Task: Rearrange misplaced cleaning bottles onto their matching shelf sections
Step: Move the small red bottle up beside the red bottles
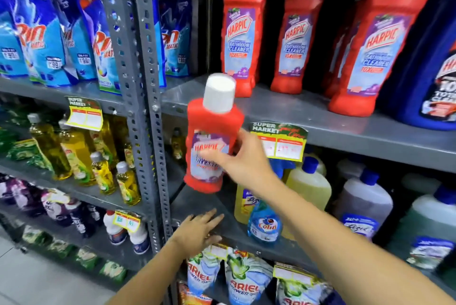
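Now, right hand [243, 161] outstretched, fingers clamped on red Harpic bottle [212, 142] (tilted), left hand [197, 230] flat, fingers apart

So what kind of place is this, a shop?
Most likely a supermarket's cleaning-products aisle: grey metal shelving carries "Super Market" price tags and rows of identical red Harpic bottles. The right hand holds one more red Harpic bottle.

I see my right hand [243, 161] holding a Harpic bottle [212, 142] in front of the shelf edge [345, 129], below the Harpic row [296, 40], with my left hand [197, 232] on the lower shelf [222, 206] beside the Colin sprayer [265, 223].
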`<action>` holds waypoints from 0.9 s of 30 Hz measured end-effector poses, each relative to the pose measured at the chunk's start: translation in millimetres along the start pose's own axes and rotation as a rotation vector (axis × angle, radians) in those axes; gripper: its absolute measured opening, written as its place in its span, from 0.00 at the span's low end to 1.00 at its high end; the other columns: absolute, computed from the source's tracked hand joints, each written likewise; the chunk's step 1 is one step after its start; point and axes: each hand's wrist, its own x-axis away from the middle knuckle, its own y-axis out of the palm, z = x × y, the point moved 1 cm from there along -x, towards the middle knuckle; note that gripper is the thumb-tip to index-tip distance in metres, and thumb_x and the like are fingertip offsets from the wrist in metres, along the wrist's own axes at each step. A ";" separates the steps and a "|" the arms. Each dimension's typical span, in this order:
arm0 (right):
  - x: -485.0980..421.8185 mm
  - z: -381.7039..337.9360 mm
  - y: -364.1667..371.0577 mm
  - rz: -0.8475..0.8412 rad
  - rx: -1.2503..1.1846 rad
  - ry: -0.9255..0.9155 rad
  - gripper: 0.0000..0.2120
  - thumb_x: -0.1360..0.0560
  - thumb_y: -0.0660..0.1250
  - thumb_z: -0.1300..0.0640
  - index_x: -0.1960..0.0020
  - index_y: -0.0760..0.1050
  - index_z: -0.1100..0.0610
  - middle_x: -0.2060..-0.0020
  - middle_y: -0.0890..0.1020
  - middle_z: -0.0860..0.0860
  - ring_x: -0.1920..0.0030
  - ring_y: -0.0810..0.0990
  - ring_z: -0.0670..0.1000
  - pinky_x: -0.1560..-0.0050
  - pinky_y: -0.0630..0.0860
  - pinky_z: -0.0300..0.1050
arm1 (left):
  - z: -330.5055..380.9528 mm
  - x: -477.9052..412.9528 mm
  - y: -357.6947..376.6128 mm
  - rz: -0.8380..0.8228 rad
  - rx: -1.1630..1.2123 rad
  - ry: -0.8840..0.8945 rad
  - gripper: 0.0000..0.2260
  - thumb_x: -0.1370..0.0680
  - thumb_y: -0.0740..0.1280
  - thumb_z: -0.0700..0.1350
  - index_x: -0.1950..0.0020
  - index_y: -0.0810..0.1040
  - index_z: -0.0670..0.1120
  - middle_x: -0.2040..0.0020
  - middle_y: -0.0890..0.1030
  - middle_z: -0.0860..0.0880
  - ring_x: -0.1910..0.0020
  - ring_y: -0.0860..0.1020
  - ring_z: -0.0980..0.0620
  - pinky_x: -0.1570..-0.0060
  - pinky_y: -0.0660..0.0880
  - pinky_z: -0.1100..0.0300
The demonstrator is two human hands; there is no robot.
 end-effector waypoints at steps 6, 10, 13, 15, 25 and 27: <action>-25.6 -98.0 -74.4 0.178 -0.173 -0.214 0.16 0.38 0.80 0.62 0.52 0.82 0.62 0.56 0.86 0.56 0.58 0.84 0.50 0.52 0.83 0.52 | 21.5 12.5 -126.3 0.539 -0.016 0.241 0.22 0.19 0.58 0.55 0.28 0.70 0.46 0.27 0.68 0.43 0.32 0.70 0.46 0.36 0.69 0.52; -44.6 -132.6 -118.1 0.277 -0.198 -0.340 0.13 0.36 0.79 0.62 0.53 0.81 0.60 0.57 0.86 0.57 0.59 0.84 0.48 0.59 0.80 0.43 | 41.6 39.3 -211.2 0.921 -0.056 0.316 0.15 0.20 0.61 0.47 0.39 0.79 0.42 0.35 0.77 0.45 0.39 0.76 0.46 0.40 0.73 0.50; -61.2 -135.5 -140.7 0.307 -0.149 -0.305 0.16 0.37 0.79 0.61 0.50 0.81 0.61 0.56 0.86 0.56 0.59 0.85 0.48 0.62 0.78 0.40 | 51.4 42.2 -250.3 1.130 -0.108 0.370 0.11 0.21 0.63 0.42 0.43 0.82 0.41 0.42 0.81 0.44 0.44 0.79 0.46 0.44 0.74 0.51; -73.4 -127.3 -148.4 0.308 -0.095 -0.242 0.13 0.35 0.79 0.63 0.53 0.81 0.59 0.60 0.86 0.51 0.63 0.84 0.43 0.67 0.76 0.36 | 62.3 34.2 -269.8 1.175 -0.095 0.365 0.12 0.21 0.62 0.42 0.42 0.80 0.40 0.43 0.82 0.44 0.43 0.78 0.46 0.43 0.72 0.52; -114.4 -87.3 -158.9 0.215 0.005 -0.016 0.13 0.29 0.74 0.63 0.49 0.75 0.54 0.56 0.82 0.49 0.61 0.81 0.43 0.71 0.74 0.32 | 59.5 -19.2 -261.1 0.998 -0.085 0.209 0.18 0.18 0.53 0.52 0.38 0.80 0.51 0.39 0.80 0.53 0.38 0.76 0.53 0.36 0.65 0.48; -118.3 -81.1 -154.6 0.208 0.006 0.003 0.15 0.28 0.74 0.61 0.43 0.75 0.57 0.52 0.82 0.51 0.60 0.80 0.43 0.71 0.74 0.30 | 58.4 -19.4 -262.3 0.997 -0.085 0.219 0.17 0.18 0.54 0.51 0.38 0.79 0.51 0.38 0.80 0.53 0.38 0.76 0.54 0.37 0.66 0.48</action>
